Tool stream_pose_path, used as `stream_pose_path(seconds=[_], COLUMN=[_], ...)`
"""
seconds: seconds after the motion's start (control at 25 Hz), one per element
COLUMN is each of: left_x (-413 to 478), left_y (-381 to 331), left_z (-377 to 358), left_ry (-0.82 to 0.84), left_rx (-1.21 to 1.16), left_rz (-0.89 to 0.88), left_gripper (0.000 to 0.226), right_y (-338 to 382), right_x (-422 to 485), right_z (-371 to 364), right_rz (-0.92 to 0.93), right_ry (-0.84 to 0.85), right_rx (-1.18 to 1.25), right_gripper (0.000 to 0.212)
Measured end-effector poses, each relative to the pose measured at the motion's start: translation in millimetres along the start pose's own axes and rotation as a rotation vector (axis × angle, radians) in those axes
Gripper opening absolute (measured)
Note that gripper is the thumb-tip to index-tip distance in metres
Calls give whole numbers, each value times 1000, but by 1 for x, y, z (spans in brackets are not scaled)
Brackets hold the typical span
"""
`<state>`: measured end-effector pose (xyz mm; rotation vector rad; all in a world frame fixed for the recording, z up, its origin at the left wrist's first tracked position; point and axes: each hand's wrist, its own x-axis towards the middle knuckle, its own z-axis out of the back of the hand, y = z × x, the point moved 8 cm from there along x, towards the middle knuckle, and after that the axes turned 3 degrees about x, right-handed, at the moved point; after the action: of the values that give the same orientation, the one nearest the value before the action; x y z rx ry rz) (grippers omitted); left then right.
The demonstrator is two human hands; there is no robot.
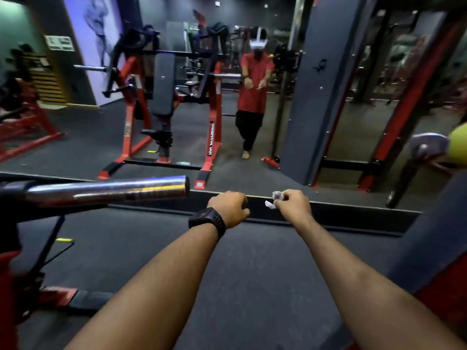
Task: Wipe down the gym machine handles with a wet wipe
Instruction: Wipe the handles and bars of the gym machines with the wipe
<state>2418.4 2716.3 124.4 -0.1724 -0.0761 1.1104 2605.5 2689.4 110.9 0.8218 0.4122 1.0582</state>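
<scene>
Both my arms reach forward over the dark rubber floor, toward a wall mirror. My right hand pinches a crumpled white wet wipe at its fingertips. My left hand, with a black watch on the wrist, is loosely curled and holds nothing. A chrome bar sleeve of the red-and-black gym machine juts in from the left, its end a short way left of my left hand. Neither hand touches the machine.
The mirror ahead reflects a red press machine with a black pad and a person in a red shirt. A grey pillar stands at centre right, with a red rack and a weight plate beyond it. Open floor lies below my arms.
</scene>
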Motion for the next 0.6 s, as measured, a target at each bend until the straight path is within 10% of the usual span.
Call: stream_pose_path(seconds=[0.6], left_x=[271], left_y=[114], left_z=[71], left_ry=[-10], left_rx=[123], left_rz=[-5], left_gripper=[38], right_y=[55], right_x=[257], right_z=[-97], right_rz=[-10], right_ry=[-1], right_rx=[33], right_gripper=[18])
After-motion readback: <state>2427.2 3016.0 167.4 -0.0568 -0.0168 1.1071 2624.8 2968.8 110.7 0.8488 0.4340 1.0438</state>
